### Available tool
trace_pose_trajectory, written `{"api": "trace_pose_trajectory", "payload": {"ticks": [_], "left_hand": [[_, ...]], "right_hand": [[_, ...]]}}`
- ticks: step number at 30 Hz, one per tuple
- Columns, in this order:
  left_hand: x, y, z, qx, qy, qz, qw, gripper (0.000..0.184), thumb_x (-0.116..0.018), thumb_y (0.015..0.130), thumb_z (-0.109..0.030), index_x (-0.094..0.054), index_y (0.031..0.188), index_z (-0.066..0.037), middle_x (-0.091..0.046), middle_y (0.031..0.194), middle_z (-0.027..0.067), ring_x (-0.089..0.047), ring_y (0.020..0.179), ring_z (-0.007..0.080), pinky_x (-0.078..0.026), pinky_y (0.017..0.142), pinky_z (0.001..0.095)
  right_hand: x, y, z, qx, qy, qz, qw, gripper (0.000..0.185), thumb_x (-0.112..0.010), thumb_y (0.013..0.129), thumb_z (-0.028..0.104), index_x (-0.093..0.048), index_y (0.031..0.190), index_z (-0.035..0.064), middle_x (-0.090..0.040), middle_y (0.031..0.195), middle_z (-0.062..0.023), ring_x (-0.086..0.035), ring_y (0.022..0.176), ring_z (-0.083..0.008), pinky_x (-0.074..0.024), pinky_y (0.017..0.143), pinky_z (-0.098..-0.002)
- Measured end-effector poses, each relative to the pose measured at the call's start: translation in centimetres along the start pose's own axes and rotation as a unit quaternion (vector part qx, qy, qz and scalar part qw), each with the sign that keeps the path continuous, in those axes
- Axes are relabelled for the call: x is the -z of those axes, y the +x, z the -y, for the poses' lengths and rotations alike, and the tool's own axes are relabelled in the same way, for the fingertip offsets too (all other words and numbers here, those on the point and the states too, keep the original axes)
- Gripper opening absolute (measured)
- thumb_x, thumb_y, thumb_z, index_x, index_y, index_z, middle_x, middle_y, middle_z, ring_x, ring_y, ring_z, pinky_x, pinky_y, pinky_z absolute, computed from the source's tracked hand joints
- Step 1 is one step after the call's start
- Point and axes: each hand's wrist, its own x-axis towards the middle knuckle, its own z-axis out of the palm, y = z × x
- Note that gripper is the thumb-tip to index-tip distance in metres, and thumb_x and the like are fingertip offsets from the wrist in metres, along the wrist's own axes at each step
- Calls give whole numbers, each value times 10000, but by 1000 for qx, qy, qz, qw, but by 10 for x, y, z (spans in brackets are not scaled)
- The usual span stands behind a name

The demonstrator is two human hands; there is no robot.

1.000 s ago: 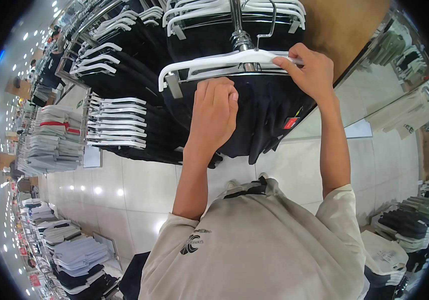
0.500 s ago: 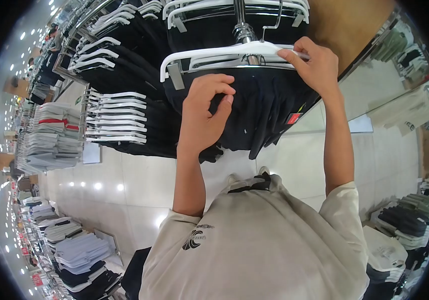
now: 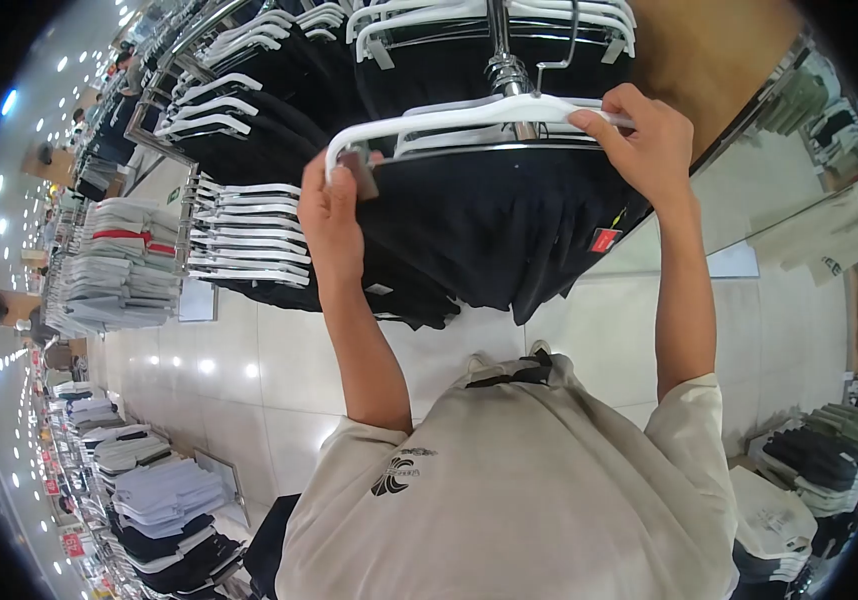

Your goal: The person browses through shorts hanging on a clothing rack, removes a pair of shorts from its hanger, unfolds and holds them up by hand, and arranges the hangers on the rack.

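A white clip hanger (image 3: 419, 124) hangs at the front of the rack, its metal hook (image 3: 557, 66) over the rail. From its clips a black garment (image 3: 494, 220) hangs by its top edge; I cannot tell its exact kind. My left hand (image 3: 334, 230) is closed around the hanger's left end, beside the metal clip (image 3: 361, 176). At the other end, my right hand (image 3: 657, 150) pinches the white arm between thumb and fingers. A red tag (image 3: 604, 240) shows at the garment's lower right. Other white hangers sit partly hidden just behind.
Left of the rack, several white hangers (image 3: 249, 230) carry black clothes. A chrome post (image 3: 499, 50) rises behind the held hanger. A wooden panel (image 3: 694, 60) and a mirror-like surface (image 3: 749, 180) stand on the right. Pale floor tiles (image 3: 299, 350) lie below.
My left hand has moved left and up from in front of the garment and closed on the hanger's left end. My right hand keeps its pinch. The view has shifted slightly.
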Motion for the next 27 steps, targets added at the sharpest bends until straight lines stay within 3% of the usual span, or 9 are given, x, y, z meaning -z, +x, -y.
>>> {"api": "trace_pose_trajectory", "payload": {"ticks": [4,8,9,12,15,18,20,21,27], "left_hand": [[-2,10,33,-23,62,-163,984,299,-570,988,-321,-636,968,-30,-540,757,-26,-437,678,46,-344,604,201],[5,9,23,-69,-15,-199,978,324,-549,997,-338,-615,976,-22,-568,765,-18,-409,637,31,-307,566,194],[5,7,16,-81,-12,-214,973,333,-544,999,-345,-611,979,-20,-570,765,-19,-402,628,28,-298,559,192],[13,-2,0,-98,-38,-205,973,278,-527,1012,-282,-585,894,-37,-518,724,-15,-434,658,53,-350,614,201],[6,-7,-15,-110,-4,-249,962,290,-477,1031,-260,-565,841,-59,-442,682,-31,-393,631,54,-325,575,201],[-5,-5,-22,-88,-17,-289,953,297,-464,1032,-248,-558,822,-61,-442,687,-21,-390,627,65,-333,586,203],[-13,-1,-21,-48,-92,-312,945,300,-469,1028,-250,-559,820,-53,-486,707,-2,-429,643,74,-370,608,200],[11,-3,-3,-58,-35,-249,966,291,-484,1020,-252,-583,857,-32,-577,783,55,-512,698,102,-455,658,233],[3,-2,6,-7,-67,-201,977,328,-530,1010,-285,-619,1010,30,-638,839,81,-596,726,111,-487,622,219]], "right_hand": [[25,5,36,6,-3,35,999,356,-760,799,394,-608,806,73,-579,610,-54,-566,548,-221,-433,526,-320],[66,1,61,-24,9,141,990,376,-741,794,401,-593,872,65,-636,755,-103,-611,678,-309,-469,622,-388],[72,-1,52,-54,53,200,977,347,-779,764,307,-588,908,56,-628,896,-126,-595,789,-329,-460,658,-393],[73,-16,25,39,9,184,982,311,-785,773,208,-613,980,53,-618,995,-103,-600,908,-285,-472,729,-364],[64,-38,-13,-81,293,177,936,337,-773,794,152,-629,1077,42,-610,1080,-68,-578,1036,-209,-474,823,-328],[50,-65,-24,-200,574,174,775,388,-763,807,131,-623,1150,19,-605,1140,-64,-555,1074,-151,-466,884,-303],[40,-83,-21,-265,552,150,776,407,-749,829,174,-618,1176,5,-624,1106,-64,-568,1023,-142,-467,872,-291],[37,-90,-24,-287,537,155,778,406,-739,840,187,-618,1181,4,-632,1083,-57,-574,999,-137,-466,863,-286],[37,-97,-16,-354,515,68,778,371,-668,902,253,-640,1157,-14,-659,980,-43,-586,897,-116,-461,810,-258]]}}
